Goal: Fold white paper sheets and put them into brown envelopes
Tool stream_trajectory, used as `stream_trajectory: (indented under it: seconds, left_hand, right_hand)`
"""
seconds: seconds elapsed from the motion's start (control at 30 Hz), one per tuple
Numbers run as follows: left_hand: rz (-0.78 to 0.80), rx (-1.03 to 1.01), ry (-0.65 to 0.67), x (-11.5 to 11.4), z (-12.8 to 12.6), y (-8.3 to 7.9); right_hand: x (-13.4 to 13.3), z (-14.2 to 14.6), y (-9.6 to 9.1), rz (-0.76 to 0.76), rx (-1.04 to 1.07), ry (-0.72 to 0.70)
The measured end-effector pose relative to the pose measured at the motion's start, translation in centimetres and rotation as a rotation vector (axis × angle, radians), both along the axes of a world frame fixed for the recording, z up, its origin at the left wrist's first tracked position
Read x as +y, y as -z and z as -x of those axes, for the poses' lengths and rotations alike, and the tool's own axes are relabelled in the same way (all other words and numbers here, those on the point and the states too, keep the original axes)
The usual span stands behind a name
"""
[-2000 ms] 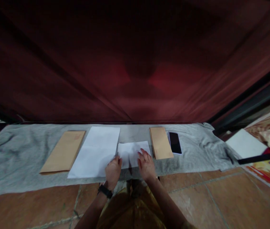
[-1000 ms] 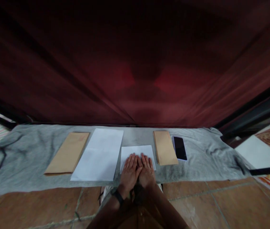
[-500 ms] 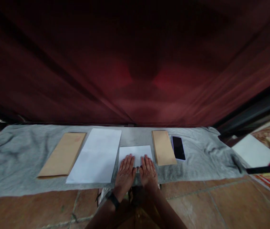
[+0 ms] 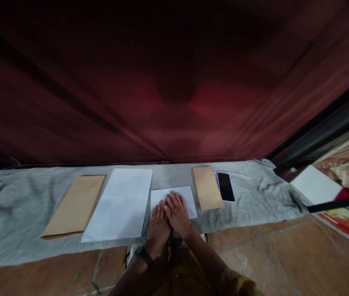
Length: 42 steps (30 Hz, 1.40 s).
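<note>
A small white sheet of paper (image 4: 189, 203), seemingly folded, lies near the front edge of the grey cloth. My left hand (image 4: 159, 224) rests on its left part with the fingers stretched forward. Flat on the middle of the same sheet is my right hand (image 4: 177, 211), its fingers extended and its inner side against or slightly over my left hand. Both hands cover much of the paper's lower half. Left of them is a stack of larger white paper (image 4: 120, 205). A pile of brown envelopes (image 4: 208, 189) sits to the right.
Another pile of larger brown envelopes (image 4: 72, 205) lies at the far left. A phone (image 4: 225, 187) rests beside the right pile. The grey cloth (image 4: 254, 193) covers the narrow surface, with a dark red curtain (image 4: 174, 135) behind and a black bar (image 4: 340, 203) at the right.
My right hand has slid left across the small sheet to meet my left hand. The view has shifted and tilted slightly.
</note>
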<state>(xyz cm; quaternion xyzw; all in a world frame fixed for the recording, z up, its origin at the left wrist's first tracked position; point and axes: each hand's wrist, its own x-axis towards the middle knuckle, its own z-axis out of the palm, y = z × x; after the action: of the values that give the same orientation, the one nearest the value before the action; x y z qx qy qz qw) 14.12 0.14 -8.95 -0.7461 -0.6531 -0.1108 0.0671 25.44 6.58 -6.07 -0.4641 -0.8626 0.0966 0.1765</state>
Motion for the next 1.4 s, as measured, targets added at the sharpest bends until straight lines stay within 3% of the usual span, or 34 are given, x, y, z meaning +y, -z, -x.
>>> stream_trajectory:
  seconds: [0.33, 0.6, 0.7, 0.83, 1.17, 1.27, 1.4]
  left_hand:
    - [-0.012, -0.068, -0.052, 0.2, -0.1, -0.2]
    - [-0.027, -0.126, -0.076, 5.2, -0.9, -0.8]
    - [-0.008, -0.126, -0.081, 5.7, -0.4, -0.6]
    - [0.02, -0.117, -0.089, 3.5, 0.4, -0.4]
    - [-0.042, -0.096, -0.112, -6.1, 1.8, 0.0]
    - [-0.044, -0.085, -0.139, -6.9, 0.9, -0.3]
    - [0.03, -0.072, -0.077, -5.8, -1.0, -1.1]
  right_hand:
    - [0.6, -4.5, 2.1, -0.096, -0.119, 0.088]
    - [0.4, -4.1, 2.1, -0.134, -0.1, 0.116]
    - [0.4, -4.1, 2.3, -0.16, -0.086, 0.111]
    - [0.4, -4.3, 2.5, -0.172, -0.069, 0.102]
    - [0.3, -4.4, 2.3, -0.096, -0.053, 0.092]
    - [0.3, -4.4, 2.2, -0.101, -0.056, 0.092]
    - [0.3, -4.5, 2.1, -0.101, -0.068, 0.087]
